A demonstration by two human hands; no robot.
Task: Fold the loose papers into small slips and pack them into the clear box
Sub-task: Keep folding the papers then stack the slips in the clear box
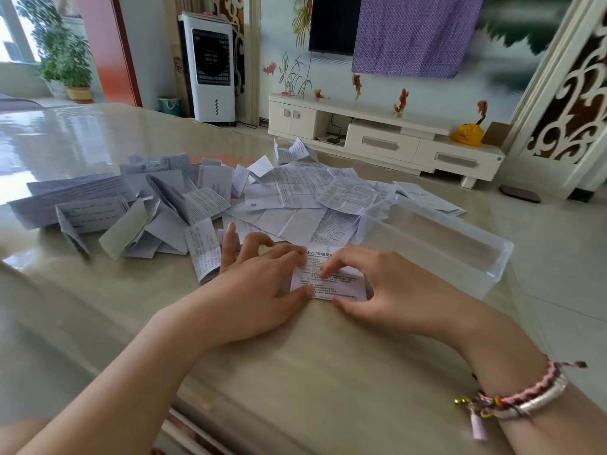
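Pressing a thin printed paper (328, 280) flat near the bench's (295, 372) front edge, the left hand (259, 290) and right hand (377, 290) pinch its edges; light, limp, easily creased. The clear box (443, 238) waits just right.

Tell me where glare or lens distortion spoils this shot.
Head view: window glare washes the glossy table at far left; wide-angle bending curves the TV cabinet and door frame; folded slips at left look soft; the paper under both hands stays legible.
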